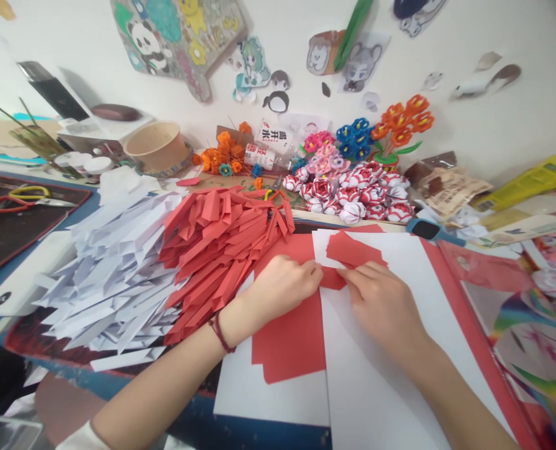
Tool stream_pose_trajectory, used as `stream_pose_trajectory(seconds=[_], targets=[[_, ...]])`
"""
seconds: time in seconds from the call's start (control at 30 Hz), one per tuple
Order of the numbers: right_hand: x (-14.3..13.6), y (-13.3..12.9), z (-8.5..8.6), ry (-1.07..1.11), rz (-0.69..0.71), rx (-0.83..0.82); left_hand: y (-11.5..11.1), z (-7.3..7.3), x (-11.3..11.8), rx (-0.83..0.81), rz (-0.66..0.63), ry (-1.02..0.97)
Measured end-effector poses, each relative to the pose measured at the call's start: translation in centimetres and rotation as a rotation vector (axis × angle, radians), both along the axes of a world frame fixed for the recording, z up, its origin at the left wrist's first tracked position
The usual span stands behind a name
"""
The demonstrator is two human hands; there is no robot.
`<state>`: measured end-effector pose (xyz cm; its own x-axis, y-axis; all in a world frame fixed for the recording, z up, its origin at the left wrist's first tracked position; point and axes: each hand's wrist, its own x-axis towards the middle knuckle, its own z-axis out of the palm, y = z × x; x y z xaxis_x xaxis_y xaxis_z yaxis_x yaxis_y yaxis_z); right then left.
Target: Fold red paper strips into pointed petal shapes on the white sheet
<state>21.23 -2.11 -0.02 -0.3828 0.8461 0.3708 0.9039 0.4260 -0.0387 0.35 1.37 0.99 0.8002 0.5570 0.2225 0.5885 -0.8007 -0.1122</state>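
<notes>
Both hands meet over white and red sheets near the middle of the view. My left hand (290, 281) is closed, its fingertips pinching the left end of a small red paper piece (333, 279). At the right end of that piece, the fingers of my right hand (376, 290) are pressed together on it. More red paper slips (355, 249) lie just beyond my right fingers. Beneath my left hand is a red sheet (290, 344), and a large white sheet (372, 381) extends under my right hand. Folded red strips (222, 244) are heaped to the left.
White folded strips (114, 269) form a big pile at the left, with scissors (29, 199) farther left. Red-and-white paper flowers (353, 190) and a tan bowl (156, 147) stand along the wall. A blue watch (425, 230) lies behind the white sheet.
</notes>
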Motion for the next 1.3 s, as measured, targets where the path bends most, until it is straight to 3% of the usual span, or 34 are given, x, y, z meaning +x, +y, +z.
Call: stream_pose_trajectory(seconds=[0.2, 0.37, 0.57, 0.83, 0.97, 1.17, 1.3], targets=[[-0.2, 0.2, -0.1, 0.091, -0.073, 0.024, 0.1, 0.5, 0.3, -0.099, 0.065, -0.093], [0.0, 0.7, -0.8, 0.243, -0.081, -0.015, 0.5, -0.8, 0.9, -0.061, 0.13, -0.126], [0.2, 1.1, -1.2, 0.263, -0.053, -0.06, 0.5, -1.4, 1.8, -0.069, 0.146, -0.155], [-0.2, 1.1, -0.3, 0.306, 0.023, -0.113, 0.6, -1.0, 1.7, -0.297, 0.204, -0.397], [-0.5, 0.9, 0.2, 0.336, 0.047, -0.096, 0.5, -0.7, 1.7, -0.381, 0.174, -0.455], [-0.7, 0.5, 0.7, 0.446, 0.092, -0.074, 0.4, -0.2, 1.5, -0.366, 0.068, -0.451], [-0.4, 0.5, 0.8, 0.488, 0.042, -0.117, 0.7, -0.1, 1.3, -0.392, 0.046, -0.49]])
